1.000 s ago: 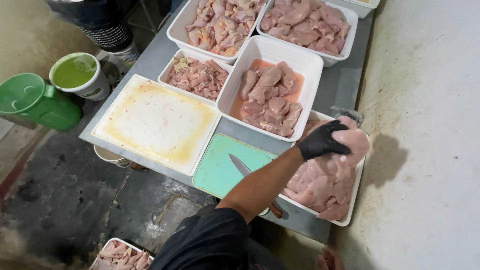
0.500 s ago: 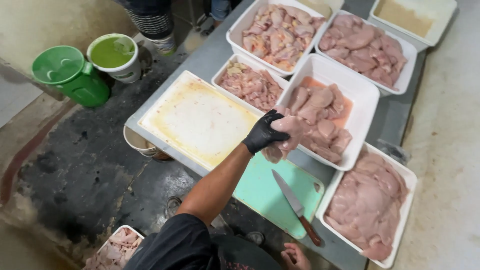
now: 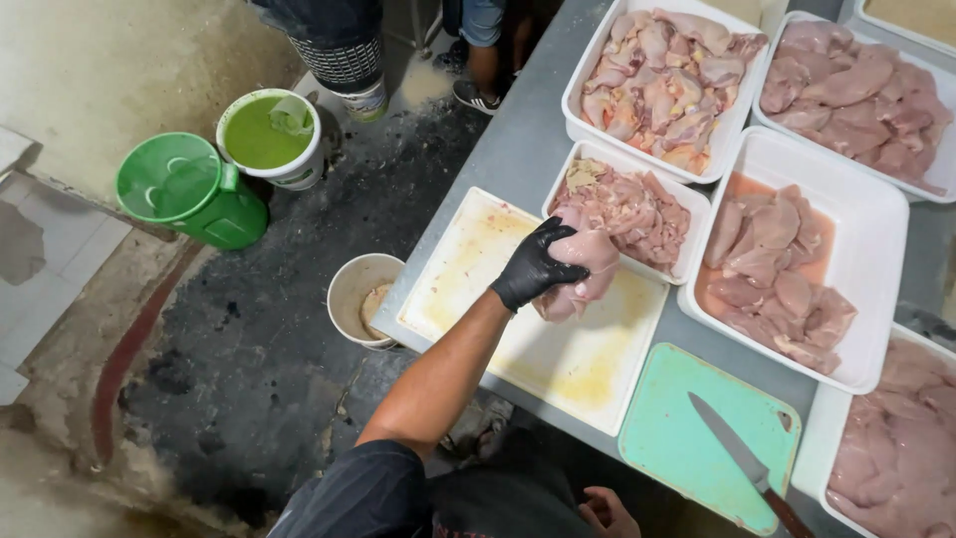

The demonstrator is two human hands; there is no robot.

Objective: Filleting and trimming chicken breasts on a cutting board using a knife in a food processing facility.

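- One gloved left hand [image 3: 536, 267] is gripping a raw chicken piece [image 3: 583, 274], fingers closed around it, holding it above the white cutting board [image 3: 478, 279].
- The board is lying on the metal table [image 3: 518, 139], stained yellow, just left of a green cutting board [image 3: 687, 438].
- A knife [image 3: 742, 460] is resting on the green board, untouched.
- The bare right hand [image 3: 605, 513] is showing only partly at the near edge; whether it is open or closed cannot be told.
- Several white trays of raw meat [image 3: 797, 269] are sitting right and far of the held piece.
- A green bucket [image 3: 189, 191] is standing on the floor, far left.
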